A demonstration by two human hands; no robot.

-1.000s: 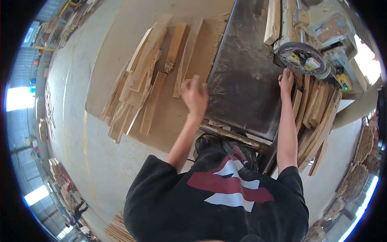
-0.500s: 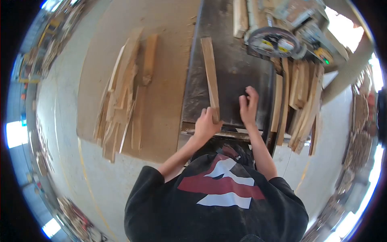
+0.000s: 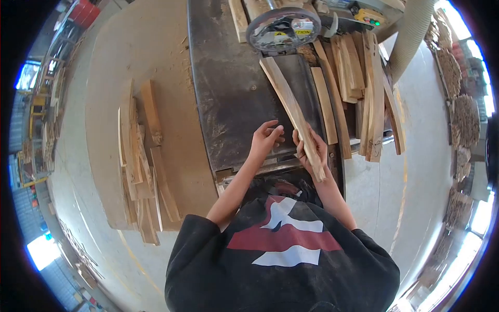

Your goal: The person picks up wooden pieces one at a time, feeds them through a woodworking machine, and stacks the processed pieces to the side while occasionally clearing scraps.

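Observation:
A long, slightly curved wooden strip (image 3: 290,101) slants over the dark metal machine table (image 3: 221,106), its far end pointing up and to the left. My right hand (image 3: 317,152) grips it close to its near end, fingers wrapped round the sides. To the left of the strip, my left hand (image 3: 266,139) hovers over the table's near part, empty, with fingers loosely bent and apart. Ahead of the strip's far end stands a round, clear-topped guard (image 3: 283,30) with yellow caution labels.
Several wooden strips (image 3: 136,156) lie piled on a brown board (image 3: 106,104) to the left. More strips (image 3: 371,99) are stacked right of the machine table. A ribbed hose (image 3: 413,44) and a yellow control box (image 3: 370,16) are at the upper right.
The wooden strip has passed from my left hand to my right and now tilts the other way. My left hand has let go. The view has shifted rightward.

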